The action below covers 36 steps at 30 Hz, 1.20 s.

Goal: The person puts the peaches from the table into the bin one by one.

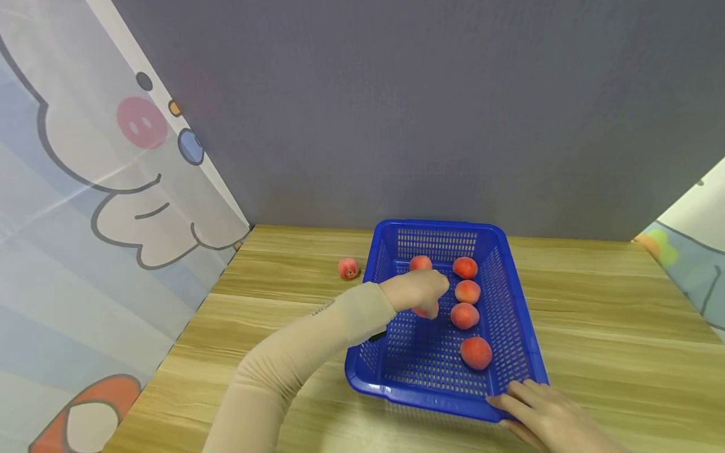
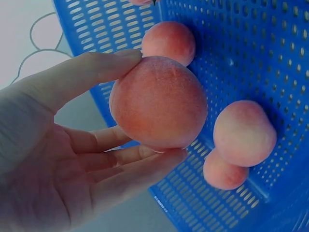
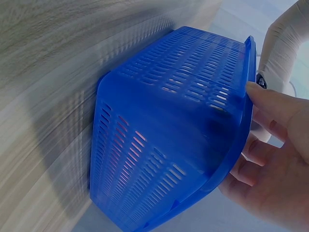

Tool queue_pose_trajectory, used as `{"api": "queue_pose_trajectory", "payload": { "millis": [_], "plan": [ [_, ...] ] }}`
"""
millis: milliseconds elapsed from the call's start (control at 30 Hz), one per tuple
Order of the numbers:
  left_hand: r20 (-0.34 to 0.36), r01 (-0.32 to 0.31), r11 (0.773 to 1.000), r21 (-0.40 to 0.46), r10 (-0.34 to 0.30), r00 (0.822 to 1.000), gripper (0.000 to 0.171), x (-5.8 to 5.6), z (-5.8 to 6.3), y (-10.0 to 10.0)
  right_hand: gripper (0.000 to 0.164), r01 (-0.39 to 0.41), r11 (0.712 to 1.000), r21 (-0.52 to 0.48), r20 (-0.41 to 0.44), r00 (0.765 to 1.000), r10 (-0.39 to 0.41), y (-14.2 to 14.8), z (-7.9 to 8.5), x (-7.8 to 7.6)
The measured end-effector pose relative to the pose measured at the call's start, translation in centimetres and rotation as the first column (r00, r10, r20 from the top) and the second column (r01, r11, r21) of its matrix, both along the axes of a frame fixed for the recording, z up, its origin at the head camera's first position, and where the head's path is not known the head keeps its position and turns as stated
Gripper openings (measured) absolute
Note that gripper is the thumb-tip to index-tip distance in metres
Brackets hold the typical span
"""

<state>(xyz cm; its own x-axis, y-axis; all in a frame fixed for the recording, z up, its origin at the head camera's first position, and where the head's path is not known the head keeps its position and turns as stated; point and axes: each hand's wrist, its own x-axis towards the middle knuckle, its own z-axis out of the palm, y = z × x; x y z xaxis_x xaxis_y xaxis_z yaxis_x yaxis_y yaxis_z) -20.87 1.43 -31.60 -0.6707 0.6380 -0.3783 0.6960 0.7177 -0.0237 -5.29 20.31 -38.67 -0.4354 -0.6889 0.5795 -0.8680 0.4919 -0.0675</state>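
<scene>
My left hand (image 1: 418, 290) reaches over the blue plastic basket (image 1: 523, 314). In the left wrist view it holds a round red-orange peach (image 2: 159, 104) between thumb and fingertips. Down the basket's right side runs a row of peaches, among them a far one (image 1: 465, 268) and the nearest one (image 1: 476, 353). Another peach (image 1: 421, 263) lies beyond my left hand, towards the back. At the near right corner my right hand (image 1: 544, 412) grips the rim, its thumb on one side and its fingers on the other, as the right wrist view shows.
A single peach (image 1: 348, 268) sits on the wooden table (image 1: 600, 314), left of the basket. Behind the table stands a grey panel (image 1: 442, 113). A curtain with cartoon prints (image 1: 73, 207) hangs along the left side.
</scene>
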Motion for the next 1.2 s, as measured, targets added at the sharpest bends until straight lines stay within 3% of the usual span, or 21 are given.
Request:
{"api": "queue_pose_trajectory", "payload": {
  "millis": [333, 567, 867, 1200],
  "plan": [
    [-0.024, 0.003, 0.999, -0.052, -0.004, 1.000, 0.023, 0.2, -1.1, 0.4, 0.029, -0.005, 1.000, -0.014, -0.005, 1.000, 0.005, 0.0, -0.1, -0.1],
    [0.007, -0.045, 0.997, -0.056, 0.045, 0.999, 0.022, 0.3, -1.8, 0.5, 0.027, 0.008, 1.000, 0.007, 0.015, 1.000, -0.008, 0.1, 0.0, 0.0],
    [-0.010, 0.002, 0.997, -0.082, -0.003, 1.000, 0.023, 0.2, -2.9, 0.5, 0.028, 0.014, 1.000, 0.006, 0.013, 1.000, -0.014, 0.1, 0.0, 0.0],
    [-0.017, -0.014, 0.996, -0.092, 0.013, 1.000, 0.022, 0.0, -3.6, 0.3, 0.027, 0.030, 0.999, 0.014, 0.017, 0.999, -0.030, 0.0, 0.1, 0.1]
  ]
}}
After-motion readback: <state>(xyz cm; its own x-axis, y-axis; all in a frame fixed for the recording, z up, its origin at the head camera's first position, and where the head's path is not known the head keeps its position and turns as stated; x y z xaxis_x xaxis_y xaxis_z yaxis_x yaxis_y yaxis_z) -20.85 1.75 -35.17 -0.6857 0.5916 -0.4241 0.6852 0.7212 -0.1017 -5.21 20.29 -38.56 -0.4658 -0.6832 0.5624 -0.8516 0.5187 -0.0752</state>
